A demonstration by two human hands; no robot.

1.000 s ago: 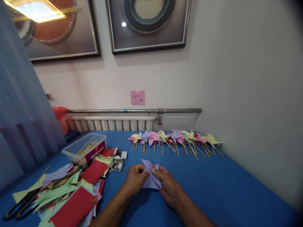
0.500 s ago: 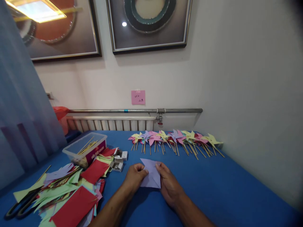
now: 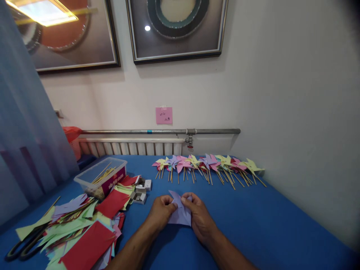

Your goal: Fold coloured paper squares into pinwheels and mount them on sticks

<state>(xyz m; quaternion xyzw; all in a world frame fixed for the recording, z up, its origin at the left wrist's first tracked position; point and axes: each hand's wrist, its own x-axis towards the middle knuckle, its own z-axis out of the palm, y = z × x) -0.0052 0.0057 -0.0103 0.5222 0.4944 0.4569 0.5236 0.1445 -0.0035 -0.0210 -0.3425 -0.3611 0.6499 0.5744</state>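
Between my hands, just above the blue table, is a sheet of purple paper with cuts in it. My left hand pinches its left side between thumb and fingers. With thumb and fingers closed, my right hand grips the right side, folding a corner in toward the middle. Part of the paper is hidden behind my fingers. Two small open white boxes with tiny metal pieces stand left of my hands. Beyond them, several finished paper pinwheels on wooden sticks lie in a row.
At left, a clear plastic box holds wooden sticks. Stacks of coloured paper lie in front of it, with black-handled scissors beside them. A radiator and pipe run along the wall behind the blue table.
My right thumb and fingers have moved left and inward, bending the paper's upper right corner toward the centre. My left hand has stayed nearly in place.
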